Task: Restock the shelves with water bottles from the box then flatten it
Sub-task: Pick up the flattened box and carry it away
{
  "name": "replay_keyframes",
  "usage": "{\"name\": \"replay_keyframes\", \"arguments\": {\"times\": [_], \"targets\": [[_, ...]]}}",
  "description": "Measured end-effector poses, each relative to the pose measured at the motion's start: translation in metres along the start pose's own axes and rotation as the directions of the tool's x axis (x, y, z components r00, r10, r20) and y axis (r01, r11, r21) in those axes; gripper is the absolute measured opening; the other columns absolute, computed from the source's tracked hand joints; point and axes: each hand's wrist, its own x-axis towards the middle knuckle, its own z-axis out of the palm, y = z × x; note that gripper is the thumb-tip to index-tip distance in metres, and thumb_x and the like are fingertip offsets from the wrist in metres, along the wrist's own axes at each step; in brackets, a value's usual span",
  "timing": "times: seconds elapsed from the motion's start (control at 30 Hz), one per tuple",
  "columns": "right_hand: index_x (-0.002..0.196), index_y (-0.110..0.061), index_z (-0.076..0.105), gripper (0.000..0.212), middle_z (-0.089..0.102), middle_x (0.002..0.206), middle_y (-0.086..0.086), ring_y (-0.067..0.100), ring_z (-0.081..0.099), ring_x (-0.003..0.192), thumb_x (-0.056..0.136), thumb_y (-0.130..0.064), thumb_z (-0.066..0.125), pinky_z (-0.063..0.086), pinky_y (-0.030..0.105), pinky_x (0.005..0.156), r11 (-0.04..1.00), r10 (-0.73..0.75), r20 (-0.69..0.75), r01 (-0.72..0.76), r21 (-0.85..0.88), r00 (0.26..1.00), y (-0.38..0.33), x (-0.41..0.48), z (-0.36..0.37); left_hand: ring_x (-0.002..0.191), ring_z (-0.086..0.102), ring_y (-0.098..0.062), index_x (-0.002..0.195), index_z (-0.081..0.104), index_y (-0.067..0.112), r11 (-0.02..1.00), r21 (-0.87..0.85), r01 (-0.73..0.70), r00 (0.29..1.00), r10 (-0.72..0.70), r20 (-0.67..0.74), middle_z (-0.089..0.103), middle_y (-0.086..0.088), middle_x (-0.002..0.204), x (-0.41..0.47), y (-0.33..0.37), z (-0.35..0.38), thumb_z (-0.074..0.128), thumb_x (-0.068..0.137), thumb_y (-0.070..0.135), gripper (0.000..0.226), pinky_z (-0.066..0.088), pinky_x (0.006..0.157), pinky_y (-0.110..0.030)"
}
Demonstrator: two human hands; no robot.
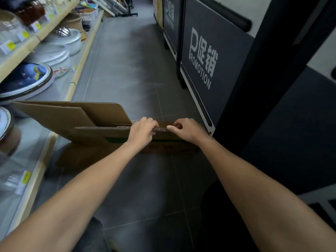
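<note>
As the flattened box stands upright, left hand and right hand fingers pinch its top.

Printed pale on the near dark panel: a large P, the characters 促销, and ROMOTION running down its side, together reading PROMOTION. Same sign on the far panel, partly cut off. Yellow price tags along the shelf edge: too blurred to read. Print on the box: unreadable.
</note>
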Motion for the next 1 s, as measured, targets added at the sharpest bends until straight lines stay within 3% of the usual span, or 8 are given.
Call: {"name": "replay_keyframes", "arguments": {"times": [0.1, 0.2, 0.3, 0.37, 0.5, 0.73, 0.83, 1.0], "targets": [[0.119, -0.017, 0.060, 0.061, 0.065, 0.112, 0.003, 0.023, 0.060, 0.101, 0.087, -0.066, 0.045, 0.047, 0.034, 0.077, 0.980, -0.044, -0.180, 0.007, -0.199, 0.983, 0.003, -0.006, -0.015, 0.098, 0.057, -0.022, 0.107, 0.068, 0.020, 0.997, -0.037, 0.061, 0.994, -0.064, -0.088, 0.067, 0.001, 0.102, 0.008, -0.005, -0.010, 0.066, 0.085, 0.017, 0.022, 0.048, 0.078, -0.038], [0.132, -0.013, 0.048, 0.070, 0.059, 0.124, 0.005, 0.022, 0.056, 0.113, 0.085, -0.064, 0.050, 0.045, 0.035, 0.092, 0.948, -0.203, -0.399, 0.079, -0.307, 0.894, -0.004, -0.002, -0.035, 0.096, 0.059, -0.022, 0.104, 0.070, 0.020, 0.985, -0.091, 0.144, 0.972, -0.158, -0.173, 0.070, 0.001, 0.099, 0.018, -0.018, -0.029, 0.068, 0.084, 0.016, 0.021, 0.043, 0.083, -0.037], [0.140, -0.013, 0.032, 0.078, 0.050, 0.135, 0.005, 0.020, 0.048, 0.124, 0.082, -0.052, 0.066, 0.045, 0.033, 0.099, 0.994, -0.109, -0.503, 0.092, -0.059, 0.857, -0.009, 0.005, -0.051, 0.100, 0.056, -0.024, 0.106, 0.070, 0.021, 0.956, -0.182, 0.228, 0.939, -0.266, -0.217, 0.069, 0.000, 0.100, 0.028, -0.038, -0.055, 0.069, 0.084, 0.018, 0.022, 0.033, 0.087, -0.035], [0.144, -0.017, 0.025, 0.083, 0.046, 0.142, 0.003, 0.019, 0.043, 0.131, 0.080, -0.040, 0.072, 0.044, 0.038, 0.103, 0.962, 0.012, -0.416, 0.103, 0.252, 0.910, -0.002, 0.009, -0.054, 0.101, 0.055, -0.025, 0.108, 0.069, 0.018, 0.940, -0.220, 0.262, 0.929, -0.307, -0.207, 0.069, -0.002, 0.102, 0.030, -0.052, -0.072, 0.069, 0.084, 0.019, 0.024, 0.032, 0.088, -0.035], [0.138, -0.027, 0.039, 0.067, 0.051, 0.137, -0.004, 0.015, 0.046, 0.129, 0.080, -0.024, 0.073, 0.044, 0.039, 0.104, 0.929, 0.012, -0.275, 0.091, 0.360, 0.961, -0.006, 0.026, -0.061, 0.105, 0.055, -0.030, 0.113, 0.067, 0.010, 0.912, -0.289, 0.292, 0.907, -0.360, -0.220, 0.068, -0.008, 0.109, 0.028, -0.075, -0.122, 0.072, 0.081, 0.025, 0.035, 0.034, 0.092, -0.036], [0.126, -0.028, 0.043, 0.061, 0.055, 0.124, -0.004, 0.017, 0.049, 0.119, 0.076, -0.019, 0.075, 0.047, 0.044, 0.100, 0.899, 0.006, -0.382, 0.162, 0.406, 0.924, -0.061, 0.079, -0.096, 0.108, 0.059, -0.027, 0.120, 0.062, 0.002, 0.791, -0.508, 0.342, 0.849, -0.492, -0.195, 0.064, -0.014, 0.117, 0.029, -0.097, -0.200, 0.074, 0.080, 0.021, 0.046, 0.042, 0.084, -0.028], [0.111, -0.026, 0.049, 0.048, 0.060, 0.111, -0.004, 0.019, 0.057, 0.104, 0.073, -0.030, 0.078, 0.051, 0.045, 0.089, 0.910, -0.004, -0.446, 0.188, 0.369, 0.895, -0.083, 0.095, -0.124, 0.105, 0.063, -0.025, 0.125, 0.060, 0.014, 0.714, -0.601, 0.360, 0.813, -0.556, -0.174, 0.066, -0.007, 0.117, 0.039, -0.122, -0.227, 0.077, 0.074, 0.037, 0.058, 0.051, 0.091, -0.040], [0.099, -0.013, 0.049, 0.037, 0.061, 0.099, 0.003, 0.023, 0.057, 0.089, 0.079, -0.031, 0.074, 0.051, 0.045, 0.079, 0.959, -0.072, -0.466, 0.189, 0.211, 0.882, -0.124, 0.110, -0.154, 0.093, 0.066, -0.024, 0.110, 0.064, 0.017, 0.708, -0.617, 0.343, 0.792, -0.571, -0.215, 0.070, -0.003, 0.102, 0.042, -0.158, -0.247, 0.076, 0.076, 0.033, 0.039, 0.054, 0.084, -0.047]]}}
